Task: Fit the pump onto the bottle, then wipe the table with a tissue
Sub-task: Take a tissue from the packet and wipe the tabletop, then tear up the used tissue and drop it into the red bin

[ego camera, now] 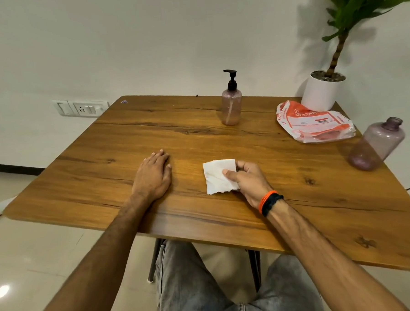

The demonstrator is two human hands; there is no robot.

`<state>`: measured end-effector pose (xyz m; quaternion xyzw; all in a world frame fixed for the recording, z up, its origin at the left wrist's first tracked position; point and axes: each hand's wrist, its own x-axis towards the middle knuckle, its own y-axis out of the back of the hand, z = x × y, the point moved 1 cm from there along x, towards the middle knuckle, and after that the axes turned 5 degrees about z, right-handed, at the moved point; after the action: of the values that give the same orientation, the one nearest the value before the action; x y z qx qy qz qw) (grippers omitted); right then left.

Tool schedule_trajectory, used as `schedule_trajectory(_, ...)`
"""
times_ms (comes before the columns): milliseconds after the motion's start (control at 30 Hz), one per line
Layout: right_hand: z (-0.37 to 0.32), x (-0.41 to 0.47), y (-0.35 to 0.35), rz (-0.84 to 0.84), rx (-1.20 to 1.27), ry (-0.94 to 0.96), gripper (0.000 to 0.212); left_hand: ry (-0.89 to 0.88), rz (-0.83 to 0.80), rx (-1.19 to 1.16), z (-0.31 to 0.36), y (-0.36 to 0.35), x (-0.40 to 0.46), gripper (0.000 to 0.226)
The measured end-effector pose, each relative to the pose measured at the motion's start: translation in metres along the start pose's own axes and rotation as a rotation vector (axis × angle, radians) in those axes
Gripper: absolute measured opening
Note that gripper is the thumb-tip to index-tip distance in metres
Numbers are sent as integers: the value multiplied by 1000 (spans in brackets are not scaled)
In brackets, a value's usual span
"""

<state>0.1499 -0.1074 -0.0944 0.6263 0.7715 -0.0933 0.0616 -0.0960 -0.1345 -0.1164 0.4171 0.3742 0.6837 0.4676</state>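
A pink translucent bottle [231,108] stands upright at the far middle of the wooden table [103,146], with a black pump [231,79] fitted on its neck. My right hand [245,181] pinches a folded white tissue [218,176] that lies flat on the tabletop near the front centre. My left hand [152,176] rests palm down on the table to the left of the tissue, fingers together, holding nothing.
A second, larger purple bottle [376,144] without a cap stands at the right edge. An orange and white tissue pack [315,122] lies at the back right, beside a white pot with a plant [321,92]. A wall socket [81,108] is behind the table.
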Motion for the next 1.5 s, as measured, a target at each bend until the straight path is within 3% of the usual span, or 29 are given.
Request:
schedule_trajectory(100, -3, 0, 3, 19, 37, 15, 20, 8, -4, -60, 10, 6, 0, 45)
schedule_trajectory(200, -7, -1, 8, 40, 60, 35, 20, 7, 108, -241, 38, 10, -5, 42)
schedule_trajectory(267, -10, -1, 12, 66, 87, 39, 19, 63, 100, -483, 60, 10, -8, 40)
schedule_trajectory(367, -15, -3, 20, 116, 105, 40, 15, 243, -56, -988, 94, 4, -11, 40)
schedule_trajectory(433, -17, -5, 27, 134, 93, 52, 16, 311, -94, -1101, 111, -2, -13, 44)
schedule_trajectory(567, -21, -14, 46, 150, 85, 103, 20, 331, -150, -1183, 137, -14, -19, 46)
schedule_trajectory(900, -18, -49, 135, 335, 112, 221, 18, 340, -236, -1314, 207, -40, -33, 21)
schedule_trajectory(1100, -9, -94, 205, 450, 97, 309, 15, 204, -253, -1246, 293, -70, -55, 29)
schedule_trajectory(1267, 5, -149, 270, 531, 19, 345, 30, 28, -379, -1111, 365, -96, -93, 15)
schedule_trajectory(1367, 19, -188, 311, 578, 45, 324, 44, -100, -462, -1048, 408, -114, -122, 17)
schedule_trajectory(1500, 41, -234, 348, 728, -84, 333, 38, -251, -591, -1051, 451, -140, -161, 23)
